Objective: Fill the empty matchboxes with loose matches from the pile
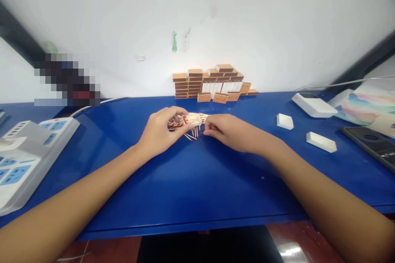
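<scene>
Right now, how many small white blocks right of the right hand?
2: the upper block, below-left of the white device; the lower block, left of the phone. The right forearm could hide more.

You are indoors at what looks like a simple workstation, though whether in a home, an office or a small workshop cannot be told. Your blue table [173, 197] stands against a white wall [123, 16] with a green mark [174, 42] on it, above a floor of glossy reddish tiles [119, 246]. The stacked matchboxes [194, 86] and loose matches [196, 132] give it the look of a hand-work bench, while the power strip [63, 130] at your left and the phone [368, 141] at your right suggest everyday desk use
</scene>
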The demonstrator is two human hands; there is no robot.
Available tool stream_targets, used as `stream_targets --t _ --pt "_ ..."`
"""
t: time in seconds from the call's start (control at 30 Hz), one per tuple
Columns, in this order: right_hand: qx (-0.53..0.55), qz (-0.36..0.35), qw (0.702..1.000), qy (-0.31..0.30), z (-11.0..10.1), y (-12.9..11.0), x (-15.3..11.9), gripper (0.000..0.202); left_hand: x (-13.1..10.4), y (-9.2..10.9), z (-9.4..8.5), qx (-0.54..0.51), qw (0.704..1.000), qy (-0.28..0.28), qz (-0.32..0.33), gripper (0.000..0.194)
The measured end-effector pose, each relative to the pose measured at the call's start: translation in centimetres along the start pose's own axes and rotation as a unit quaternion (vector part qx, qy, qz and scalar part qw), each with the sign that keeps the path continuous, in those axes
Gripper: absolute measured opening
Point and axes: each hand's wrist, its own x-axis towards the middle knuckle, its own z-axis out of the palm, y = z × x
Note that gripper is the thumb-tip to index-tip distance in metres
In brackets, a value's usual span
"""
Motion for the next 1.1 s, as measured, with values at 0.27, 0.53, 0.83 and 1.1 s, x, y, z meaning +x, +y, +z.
stream_targets --t 0.27,0.53,0.83,1.1 --pt "0.015 -0.012 0.996 0.091 -0.8 0.2 0.0 0.014 -0.1 -0.6 0.3 0.000 0.996 -0.088 -0.002 0.028" --pt "0.027 -0.032 0.994 0.098 -0.3 0.1 0.1 0.014 -0.3 -0.6 0.5 0.010 0.995 -0.100 -0.001 0.029" --pt "0.008 -0.043 0.998 0.055 0.4 0.1 0.2 0.011 -0.5 0.1 0.7 -0.014 0.993 -0.114 0.000 0.023" --pt "0.015 -0.036 0.998 0.042 0.4 -0.5 0.1 0.017 -0.6 0.5 0.7 -0.036 0.989 -0.139 0.025 0.020"
